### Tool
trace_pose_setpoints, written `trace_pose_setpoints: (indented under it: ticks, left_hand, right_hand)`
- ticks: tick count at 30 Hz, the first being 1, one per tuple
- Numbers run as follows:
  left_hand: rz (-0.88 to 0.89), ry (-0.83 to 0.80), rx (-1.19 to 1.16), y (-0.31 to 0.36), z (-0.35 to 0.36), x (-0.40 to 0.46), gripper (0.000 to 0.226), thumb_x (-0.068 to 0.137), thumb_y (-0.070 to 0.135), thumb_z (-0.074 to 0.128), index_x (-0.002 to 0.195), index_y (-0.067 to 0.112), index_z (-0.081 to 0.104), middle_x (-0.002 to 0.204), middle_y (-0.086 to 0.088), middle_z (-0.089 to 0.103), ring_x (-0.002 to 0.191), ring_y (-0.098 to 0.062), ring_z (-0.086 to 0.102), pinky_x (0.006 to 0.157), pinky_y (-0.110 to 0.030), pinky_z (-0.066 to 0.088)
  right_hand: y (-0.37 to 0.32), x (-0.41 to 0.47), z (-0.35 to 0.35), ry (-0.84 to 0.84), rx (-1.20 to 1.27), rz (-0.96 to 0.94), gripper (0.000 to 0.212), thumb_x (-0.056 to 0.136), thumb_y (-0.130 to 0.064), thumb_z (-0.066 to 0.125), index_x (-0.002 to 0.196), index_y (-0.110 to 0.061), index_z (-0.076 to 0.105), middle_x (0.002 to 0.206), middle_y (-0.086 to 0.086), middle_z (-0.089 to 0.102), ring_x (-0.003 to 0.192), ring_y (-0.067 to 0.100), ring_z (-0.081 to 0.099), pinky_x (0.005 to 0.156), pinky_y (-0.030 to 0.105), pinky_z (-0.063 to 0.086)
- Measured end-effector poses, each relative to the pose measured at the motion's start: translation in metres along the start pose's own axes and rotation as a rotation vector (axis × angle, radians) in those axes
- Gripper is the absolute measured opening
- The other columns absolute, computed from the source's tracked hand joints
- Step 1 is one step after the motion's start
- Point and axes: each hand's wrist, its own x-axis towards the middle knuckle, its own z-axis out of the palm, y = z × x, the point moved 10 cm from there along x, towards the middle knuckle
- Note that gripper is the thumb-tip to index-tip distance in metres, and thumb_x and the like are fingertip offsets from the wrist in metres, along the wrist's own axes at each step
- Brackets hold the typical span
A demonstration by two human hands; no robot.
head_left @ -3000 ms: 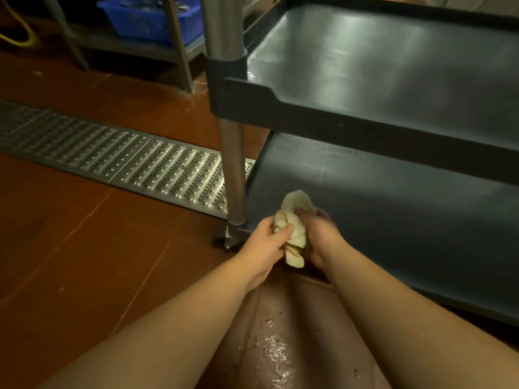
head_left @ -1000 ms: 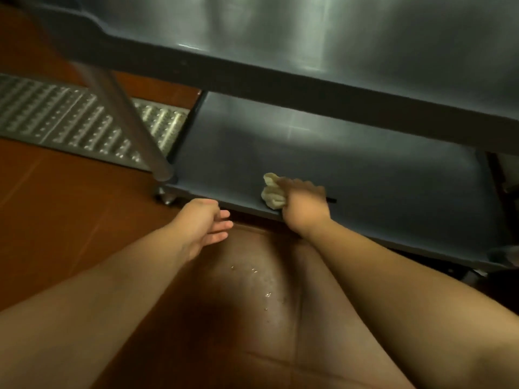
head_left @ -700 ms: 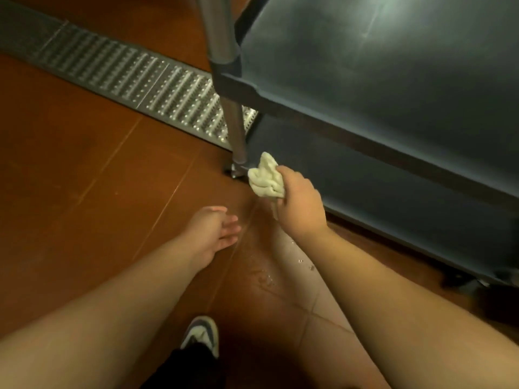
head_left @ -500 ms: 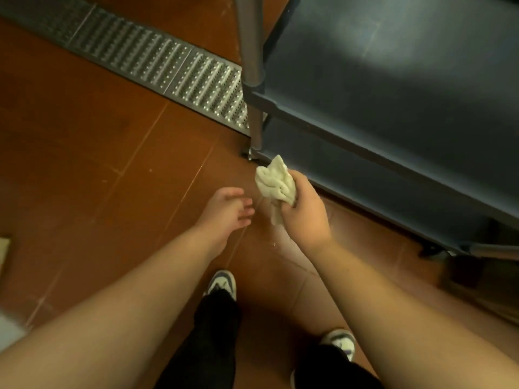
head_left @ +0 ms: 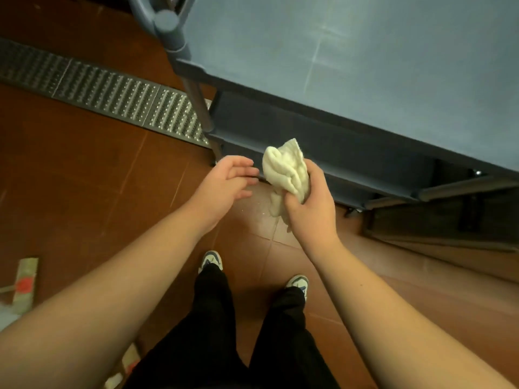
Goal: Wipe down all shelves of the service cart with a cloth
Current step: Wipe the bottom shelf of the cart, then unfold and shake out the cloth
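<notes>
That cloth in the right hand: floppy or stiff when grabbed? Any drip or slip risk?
Likely floppy: the cloth bunches into soft folds in the right hand, a tail hanging below the grip. Probably damp, given droplets on the floor tiles beneath, so heavier than dry. Slipping seems unlikely; its ribbed folds look grippy.

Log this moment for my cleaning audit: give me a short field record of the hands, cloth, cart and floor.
cloth: cream, bunched, off the cart
right hand: grips the cloth, fingers curled round it
left hand: open, holds nothing, beside the cloth
cart: grey, top shelf bare
lower shelves: mostly hidden under the top one
floor: brown tile, small specks below the cloth
drain grate: metal, left of the cart
</notes>
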Motion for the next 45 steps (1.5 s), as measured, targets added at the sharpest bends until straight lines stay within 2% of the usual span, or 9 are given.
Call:
trace_pose_setpoints:
  ticks: [7,10,18,26,34,36,38,40,45]
  left_hand:
    - [0.227,-0.189,0.083,0.127,0.086,-0.073,0.036,0.094,-0.001,0.048,0.128,0.010,0.046,0.119,-0.005,0.062,0.109,-0.015,0.063,0.088,-0.031,0.056]
    - [0.338,-0.276,0.163,0.169,0.118,-0.106,0.039,0.093,-0.005,0.045,0.128,0.010,0.044,0.120,-0.007,0.059,0.111,-0.016,0.062,0.088,-0.032,0.055]
    - [0.599,-0.339,0.155,0.267,0.160,-0.178,0.032,0.097,0.006,0.048,0.121,0.027,0.045,0.123,-0.004,0.057,0.112,-0.017,0.061,0.090,-0.035,0.054]
    - [0.805,-0.347,0.102,0.363,0.177,-0.229,0.033,0.098,0.011,0.047,0.129,0.022,0.046,0.122,-0.003,0.060,0.109,-0.013,0.063,0.092,-0.037,0.054]
    - [0.889,-0.393,0.249,0.392,0.193,-0.244,0.047,0.098,0.037,0.046,0.144,0.034,0.037,0.139,0.010,0.052,0.125,-0.008,0.051,0.106,-0.039,0.043]
    - [0.880,-0.323,0.266,0.392,0.187,-0.238,0.052,0.098,0.036,0.046,0.148,0.034,0.032,0.145,0.013,0.044,0.128,-0.006,0.046,0.104,-0.029,0.042]
    - [0.840,-0.332,0.241,0.387,0.185,-0.233,0.054,0.098,0.031,0.049,0.149,0.034,0.029,0.144,0.015,0.043,0.126,-0.003,0.047,0.098,-0.023,0.044]
    - [0.789,-0.388,0.232,0.375,0.186,-0.227,0.062,0.095,0.024,0.054,0.149,0.037,0.027,0.146,0.014,0.044,0.125,-0.003,0.049,0.103,-0.033,0.046]
    - [0.768,-0.439,0.289,0.352,0.177,-0.216,0.079,0.087,0.030,0.067,0.149,0.043,0.020,0.145,0.021,0.042,0.126,0.003,0.048,0.106,-0.031,0.043]
  right_hand:
    - [-0.084,-0.064,-0.123,0.201,0.150,-0.065,0.045,0.092,-0.016,0.066,0.127,-0.039,0.049,0.101,-0.028,0.062,0.092,-0.017,0.059,0.069,0.002,0.044]
    - [-0.107,-0.089,-0.164,0.259,0.161,-0.112,0.047,0.090,-0.015,0.068,0.128,-0.036,0.050,0.106,-0.027,0.061,0.097,-0.018,0.057,0.073,0.000,0.041]
    - [-0.171,-0.130,-0.247,0.435,0.311,-0.255,0.048,0.089,-0.008,0.068,0.115,-0.043,0.050,0.100,-0.037,0.062,0.095,-0.012,0.062,0.074,0.005,0.047]
    - [-0.240,-0.133,-0.284,0.473,0.446,-0.398,0.044,0.091,-0.006,0.067,0.110,-0.042,0.051,0.098,-0.019,0.065,0.090,-0.010,0.065,0.069,0.009,0.051]
    - [-0.284,-0.122,-0.279,0.354,0.468,-0.434,0.045,0.096,-0.027,0.065,0.137,-0.027,0.045,0.115,-0.014,0.065,0.100,-0.002,0.067,0.083,0.020,0.057]
    - [-0.283,-0.119,-0.269,0.313,0.451,-0.422,0.055,0.097,-0.030,0.064,0.147,-0.028,0.040,0.125,-0.015,0.060,0.112,0.001,0.063,0.095,0.029,0.056]
    - [-0.276,-0.117,-0.265,0.330,0.443,-0.408,0.057,0.097,-0.026,0.063,0.149,-0.031,0.040,0.129,-0.017,0.059,0.117,0.003,0.060,0.100,0.034,0.054]
    - [-0.265,-0.113,-0.263,0.349,0.449,-0.375,0.055,0.097,-0.017,0.062,0.146,-0.031,0.042,0.128,-0.016,0.059,0.117,0.003,0.061,0.099,0.033,0.055]
    - [-0.245,-0.108,-0.261,0.228,0.672,-0.308,0.050,0.097,0.000,0.055,0.140,-0.023,0.048,0.115,0.005,0.074,0.107,0.023,0.071,0.094,0.049,0.057]
